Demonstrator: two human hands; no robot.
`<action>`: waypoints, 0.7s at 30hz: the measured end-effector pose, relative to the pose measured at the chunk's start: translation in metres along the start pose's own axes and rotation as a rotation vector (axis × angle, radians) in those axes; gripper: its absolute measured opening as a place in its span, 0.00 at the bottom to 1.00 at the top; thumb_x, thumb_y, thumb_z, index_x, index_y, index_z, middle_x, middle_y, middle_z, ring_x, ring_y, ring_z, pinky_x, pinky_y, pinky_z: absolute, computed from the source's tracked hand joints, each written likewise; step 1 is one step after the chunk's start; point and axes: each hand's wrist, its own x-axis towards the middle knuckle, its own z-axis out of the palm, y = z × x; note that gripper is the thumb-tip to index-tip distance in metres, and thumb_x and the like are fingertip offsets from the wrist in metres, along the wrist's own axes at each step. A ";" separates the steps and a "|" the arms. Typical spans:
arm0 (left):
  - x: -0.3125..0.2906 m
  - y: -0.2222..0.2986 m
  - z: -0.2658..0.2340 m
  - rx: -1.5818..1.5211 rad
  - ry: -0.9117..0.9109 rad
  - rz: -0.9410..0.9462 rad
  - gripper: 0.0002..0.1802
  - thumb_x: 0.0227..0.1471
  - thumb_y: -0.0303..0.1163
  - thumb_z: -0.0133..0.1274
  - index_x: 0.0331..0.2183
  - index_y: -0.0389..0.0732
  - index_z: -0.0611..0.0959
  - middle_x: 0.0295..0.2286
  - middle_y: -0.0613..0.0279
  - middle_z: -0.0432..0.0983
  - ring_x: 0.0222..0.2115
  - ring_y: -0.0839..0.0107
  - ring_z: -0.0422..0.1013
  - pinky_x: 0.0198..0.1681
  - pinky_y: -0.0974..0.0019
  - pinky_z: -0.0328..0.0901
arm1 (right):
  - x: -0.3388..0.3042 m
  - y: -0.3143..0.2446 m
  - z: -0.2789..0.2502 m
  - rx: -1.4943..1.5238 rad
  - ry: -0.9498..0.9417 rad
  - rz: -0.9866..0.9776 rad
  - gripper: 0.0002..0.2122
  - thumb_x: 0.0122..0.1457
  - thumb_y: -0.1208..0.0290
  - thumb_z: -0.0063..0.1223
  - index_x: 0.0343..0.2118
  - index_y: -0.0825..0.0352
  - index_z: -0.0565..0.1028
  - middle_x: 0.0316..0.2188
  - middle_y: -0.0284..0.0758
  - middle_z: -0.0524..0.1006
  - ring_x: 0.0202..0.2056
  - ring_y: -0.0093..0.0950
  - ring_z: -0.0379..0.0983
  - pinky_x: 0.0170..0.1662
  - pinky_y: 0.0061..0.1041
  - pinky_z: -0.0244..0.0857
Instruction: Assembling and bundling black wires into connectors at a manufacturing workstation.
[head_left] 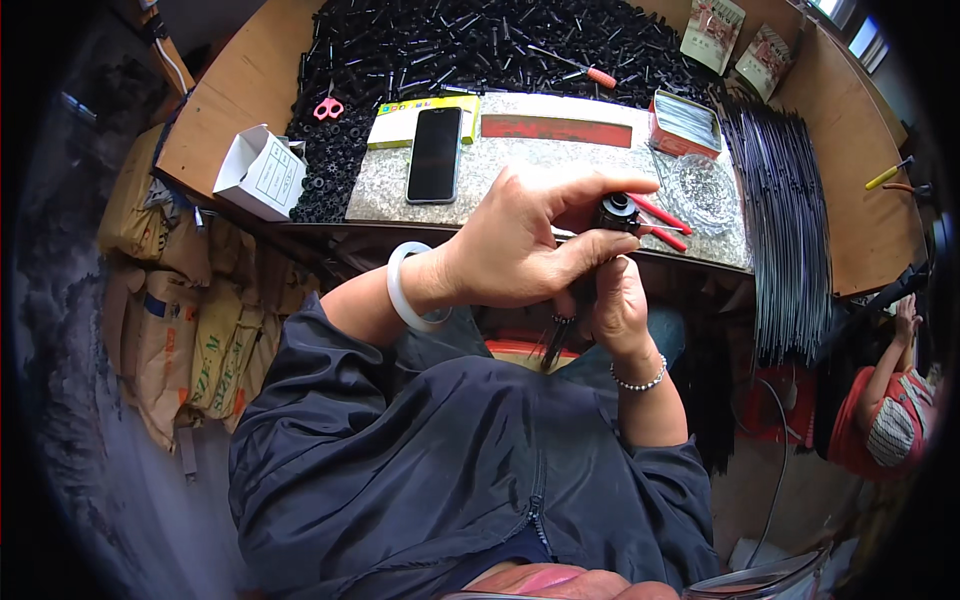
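Head view looks down on two bare hands meeting just in front of the near edge of a stone slab (520,160) that lies on a wooden workbench (240,90). The left hand (520,245), with a pale bangle (408,290) on its wrist, reaches across with its fingers curled and its thumb and forefinger pinched toward a small black cylindrical part (617,212). The right hand (615,305), wearing a beaded bracelet (640,383), is closed from below around a bundle of thin black rods (556,340). The bundle's long axis runs roughly up and down in the picture, slightly tilted: its upper end carries the black part and points away toward the bench, its lower end points back at the person's lap. How tightly the fingers grip cannot be made out.

On the slab lie a dark phone (436,153), a red strip (556,130) and red-handled pliers (660,222) just beyond the hands. Behind them a heap of black plastic parts (470,45) covers the bench, with pink scissors (328,107) on it. Long black rods (785,220) lie to the right, and a white box (262,172) sits to the left.
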 end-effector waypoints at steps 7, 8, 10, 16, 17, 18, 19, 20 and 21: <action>0.004 -0.007 0.002 0.170 0.038 0.125 0.19 0.52 0.18 0.49 0.48 0.30 0.71 0.38 0.53 0.76 0.36 0.77 0.73 0.39 0.74 0.68 | 0.004 0.019 0.015 -0.191 0.341 -0.171 0.21 0.64 0.52 0.36 0.34 0.69 0.70 0.20 0.25 0.67 0.21 0.14 0.60 0.24 0.14 0.54; 0.005 -0.005 0.004 0.189 0.056 0.133 0.19 0.52 0.18 0.49 0.48 0.30 0.71 0.39 0.53 0.76 0.36 0.77 0.73 0.40 0.74 0.69 | 0.006 0.019 0.017 -0.190 0.341 -0.172 0.21 0.64 0.52 0.36 0.34 0.69 0.70 0.20 0.25 0.67 0.21 0.14 0.60 0.24 0.14 0.54; 0.007 -0.006 0.005 0.223 0.081 0.181 0.17 0.53 0.19 0.48 0.46 0.29 0.72 0.39 0.50 0.75 0.37 0.76 0.73 0.40 0.73 0.69 | 0.009 0.018 0.021 -0.443 0.434 -0.290 0.19 0.65 0.56 0.37 0.41 0.71 0.69 0.20 0.29 0.68 0.22 0.17 0.63 0.25 0.18 0.57; 0.005 -0.012 0.001 0.135 0.056 0.134 0.15 0.53 0.19 0.49 0.45 0.29 0.72 0.40 0.50 0.75 0.40 0.71 0.73 0.41 0.73 0.69 | 0.010 0.021 0.023 -0.437 0.442 -0.326 0.18 0.65 0.58 0.38 0.43 0.71 0.68 0.20 0.29 0.69 0.22 0.17 0.64 0.26 0.17 0.58; 0.005 -0.011 0.001 0.130 0.037 0.132 0.15 0.53 0.19 0.48 0.45 0.28 0.72 0.40 0.50 0.75 0.41 0.70 0.73 0.43 0.72 0.68 | 0.008 0.021 0.021 -0.380 0.407 -0.288 0.18 0.64 0.57 0.38 0.42 0.71 0.68 0.20 0.28 0.69 0.22 0.16 0.64 0.26 0.16 0.58; 0.004 -0.009 0.001 0.125 0.019 0.129 0.15 0.54 0.19 0.47 0.45 0.28 0.72 0.40 0.49 0.75 0.42 0.68 0.72 0.44 0.71 0.68 | 0.007 0.019 0.017 -0.379 0.408 -0.287 0.18 0.64 0.57 0.38 0.42 0.71 0.68 0.20 0.28 0.69 0.22 0.16 0.64 0.26 0.16 0.58; 0.004 -0.009 0.000 0.125 0.019 0.129 0.15 0.54 0.19 0.47 0.45 0.28 0.72 0.40 0.49 0.75 0.42 0.68 0.72 0.44 0.71 0.68 | 0.005 0.016 0.011 -0.243 0.285 -0.209 0.19 0.64 0.56 0.37 0.40 0.70 0.69 0.20 0.27 0.69 0.22 0.15 0.63 0.26 0.16 0.58; 0.004 -0.008 -0.001 0.071 -0.007 0.119 0.16 0.54 0.19 0.47 0.46 0.28 0.72 0.40 0.49 0.75 0.43 0.68 0.72 0.45 0.70 0.67 | 0.003 0.014 0.006 -0.107 0.161 -0.130 0.19 0.64 0.54 0.37 0.37 0.69 0.70 0.20 0.26 0.69 0.22 0.14 0.62 0.26 0.15 0.57; 0.003 -0.007 -0.002 0.018 -0.034 0.109 0.17 0.55 0.20 0.46 0.47 0.28 0.71 0.40 0.49 0.75 0.43 0.69 0.72 0.47 0.70 0.67 | 0.002 0.013 0.001 -0.090 0.117 -0.098 0.20 0.64 0.53 0.35 0.32 0.68 0.71 0.20 0.27 0.69 0.22 0.14 0.63 0.26 0.14 0.58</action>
